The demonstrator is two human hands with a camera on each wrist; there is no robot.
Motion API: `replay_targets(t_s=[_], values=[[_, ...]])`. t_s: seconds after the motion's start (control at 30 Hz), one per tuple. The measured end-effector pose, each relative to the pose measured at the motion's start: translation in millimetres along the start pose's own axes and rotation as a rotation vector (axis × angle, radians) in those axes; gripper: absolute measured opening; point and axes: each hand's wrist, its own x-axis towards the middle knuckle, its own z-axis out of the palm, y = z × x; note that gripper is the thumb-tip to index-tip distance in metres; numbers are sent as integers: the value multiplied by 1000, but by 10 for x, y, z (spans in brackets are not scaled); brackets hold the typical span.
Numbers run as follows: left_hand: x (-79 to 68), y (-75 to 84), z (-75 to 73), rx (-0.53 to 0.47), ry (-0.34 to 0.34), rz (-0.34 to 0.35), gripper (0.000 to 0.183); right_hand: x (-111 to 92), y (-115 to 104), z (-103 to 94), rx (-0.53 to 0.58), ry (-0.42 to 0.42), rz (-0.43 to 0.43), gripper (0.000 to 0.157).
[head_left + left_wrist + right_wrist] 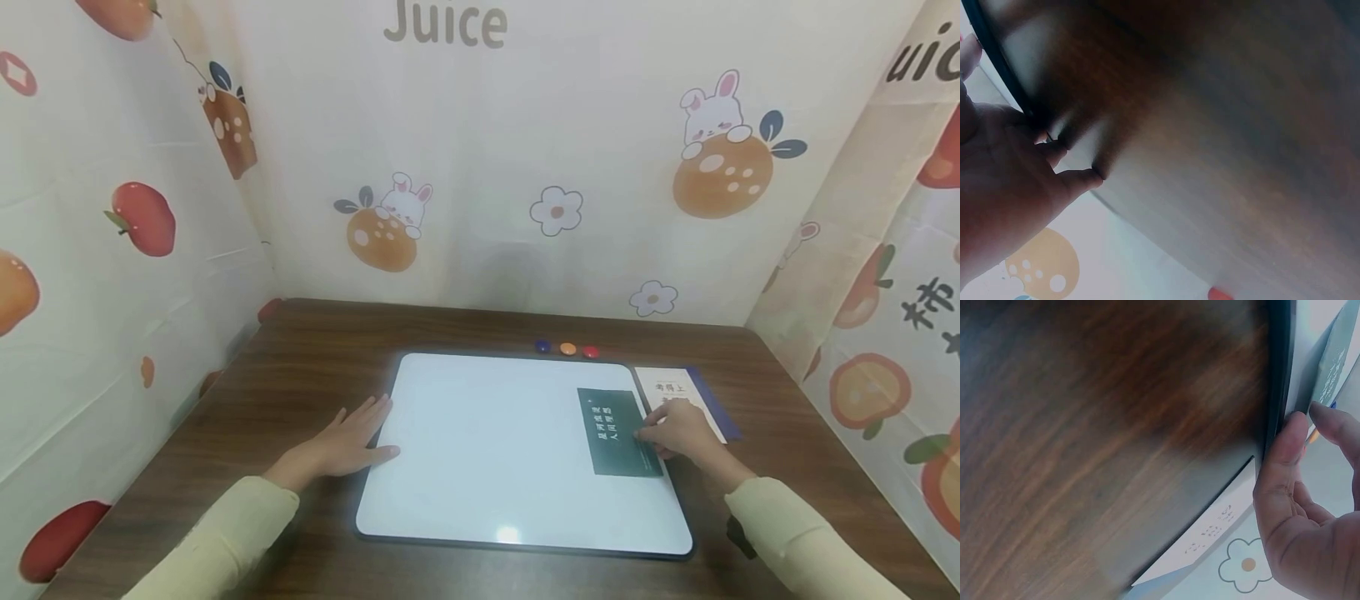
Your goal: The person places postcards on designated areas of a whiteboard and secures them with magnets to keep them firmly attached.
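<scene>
Green card [611, 433], head view: rectangular, dark green, printed with white characters; located over the right part of the whiteboard [480, 450].
Right hand [678, 429], head view: fingers curled; pinches the card at its right-hand edge.
Left hand [348, 437], head view: fingers extended and held at the board's left edge, thumb reaching over onto the white surface (nothing gripped).
Whiteboard, head view: smooth, glossy, rounded corners, thin dark frame; a bright reflection shows near the lower edge.
White card [662, 382], head view: printed with dark characters, a purple strip [714, 404] along its right side; lies just beside the board.
Round discs, head view: blue [543, 346], orange [567, 348] and red [591, 352], in a row beyond the far edge of the board.
Table [322, 342], head view: dark brown, wood-grain surface.
Left hand, left wrist view: digits straight, at the dark board frame (tabletop blurred).
Right hand, right wrist view: two digits meet at the green card's edge, beside the frame; whether the card lies fully flat cannot be told.
</scene>
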Motion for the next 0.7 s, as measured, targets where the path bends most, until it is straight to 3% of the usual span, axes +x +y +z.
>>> replay_targets(t_s=[0.7], values=[[2, -40, 33, -6, 5, 6, 86, 0, 10, 13, -30, 12, -12, 31]])
